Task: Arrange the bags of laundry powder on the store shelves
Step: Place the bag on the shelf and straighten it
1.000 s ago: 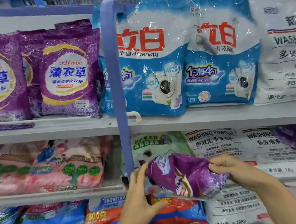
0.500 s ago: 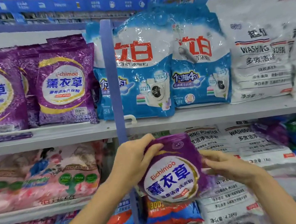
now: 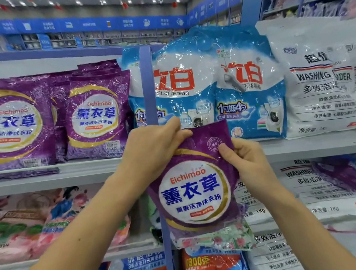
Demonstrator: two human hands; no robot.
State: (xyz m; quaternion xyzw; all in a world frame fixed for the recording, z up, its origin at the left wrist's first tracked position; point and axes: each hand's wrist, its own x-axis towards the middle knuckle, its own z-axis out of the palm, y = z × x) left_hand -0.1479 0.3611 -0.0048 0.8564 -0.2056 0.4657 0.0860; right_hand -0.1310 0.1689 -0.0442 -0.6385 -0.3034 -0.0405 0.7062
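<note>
Head view: at far left, on the upper shelf (image 3: 64, 174), we see two purple lavender bags (image 3: 10, 125) standing upright with their labels out. Next is our left hand (image 3: 152, 151), its fingers (image 3: 169, 128) curled over the top left corner of the purple bag of laundry powder (image 3: 193, 191) that we hold. That bag is upright in the air with its label towards us. It is in front of the blue upright post (image 3: 148, 88) and crosses the front edge of the upper shelf, resting on no shelf. Our right hand (image 3: 246, 160) pinches its upper right edge, thumb flat on the front, the other fingers curled behind. Further right on the upper shelf stand two blue-and-white bags (image 3: 249, 80), and at far right a white washing powder bag (image 3: 317, 84).
</note>
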